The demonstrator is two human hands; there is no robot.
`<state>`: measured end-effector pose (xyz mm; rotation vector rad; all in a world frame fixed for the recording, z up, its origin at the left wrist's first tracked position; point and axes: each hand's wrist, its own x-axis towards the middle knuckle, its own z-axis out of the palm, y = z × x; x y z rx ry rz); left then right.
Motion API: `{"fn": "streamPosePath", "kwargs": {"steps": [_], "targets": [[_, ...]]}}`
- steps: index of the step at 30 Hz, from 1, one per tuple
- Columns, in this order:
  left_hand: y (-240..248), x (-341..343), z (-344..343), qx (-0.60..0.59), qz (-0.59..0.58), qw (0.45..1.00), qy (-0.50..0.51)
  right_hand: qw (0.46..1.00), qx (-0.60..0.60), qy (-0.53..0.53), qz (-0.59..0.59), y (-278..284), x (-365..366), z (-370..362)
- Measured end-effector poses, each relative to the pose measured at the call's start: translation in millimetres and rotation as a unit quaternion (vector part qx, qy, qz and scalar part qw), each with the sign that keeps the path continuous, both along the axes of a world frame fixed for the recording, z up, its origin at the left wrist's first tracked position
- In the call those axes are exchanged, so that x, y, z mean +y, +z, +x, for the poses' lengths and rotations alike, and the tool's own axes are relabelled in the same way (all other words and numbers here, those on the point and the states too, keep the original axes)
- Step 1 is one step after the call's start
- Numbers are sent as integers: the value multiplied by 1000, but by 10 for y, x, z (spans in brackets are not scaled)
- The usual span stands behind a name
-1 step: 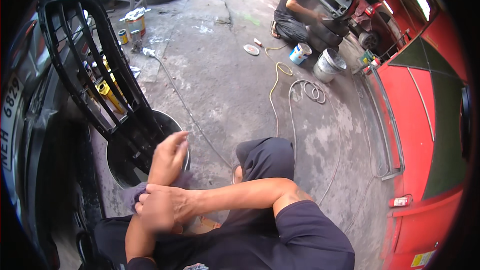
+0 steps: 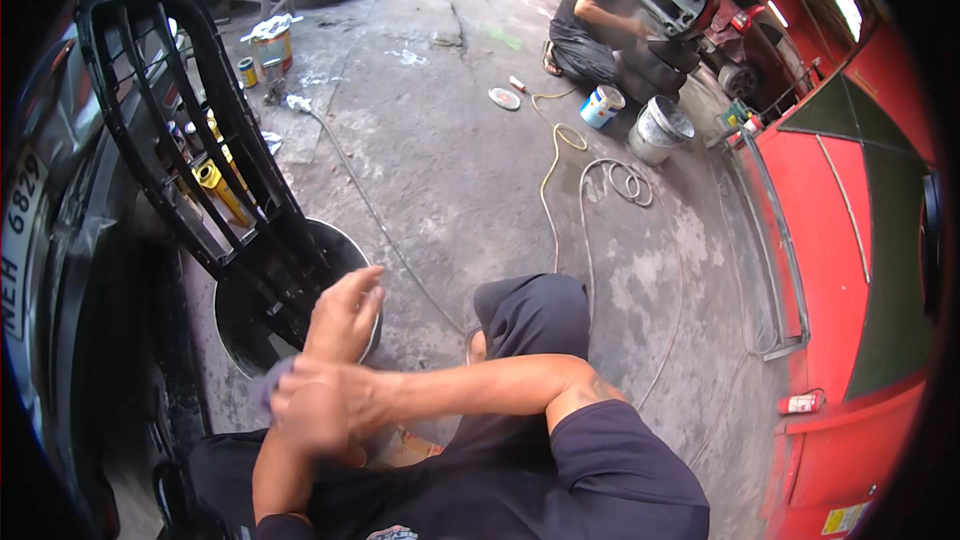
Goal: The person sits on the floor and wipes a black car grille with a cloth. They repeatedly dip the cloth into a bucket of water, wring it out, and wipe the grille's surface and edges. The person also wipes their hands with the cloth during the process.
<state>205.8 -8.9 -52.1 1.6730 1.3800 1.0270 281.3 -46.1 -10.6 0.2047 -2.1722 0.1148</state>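
Note:
My left hand point(image 2: 345, 310) is raised at the rim of a round tub, its fingers stretched out loosely and holding nothing. Across it comes my right arm. My right hand point(image 2: 325, 402), smeared by motion, is closed around my left wrist with a fuzzy purple-grey cloth or pad point(image 2: 271, 382) pressed against the skin. Most of that piece is hidden under the fingers. Beyond my hands, a long black car grille point(image 2: 160, 70) with slats leans upright, its lower end inside the dark tub point(image 2: 222, 325).
At left stands a car with a plate point(image 2: 22, 240). Paint cans point(image 2: 272, 43) and yellow bottles point(image 2: 222, 190) stand past the grille. Hoses point(image 2: 548, 180) cross the concrete floor. Buckets point(image 2: 660, 130) sit near a crouching person point(image 2: 590, 25). A red panel point(image 2: 830, 240) lines the right.
My right hand and the purple-grey piece have shifted slightly up along my left wrist. My left hand has moved a little to the right.

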Motion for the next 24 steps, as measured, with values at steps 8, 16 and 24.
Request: {"fn": "streamPosePath", "kwargs": {"steps": [8,16,24], "targets": [[235,-106,-135,343,28,937,-54,948,-80,-272,-147,51,1104,520],[75,-196,25,433,233,869,-52,787,-186,-567,-159,-240,292,-94],[296,-251,43,329,102,928,-146,943,-170,-202,-201,47,1075,562]]}}
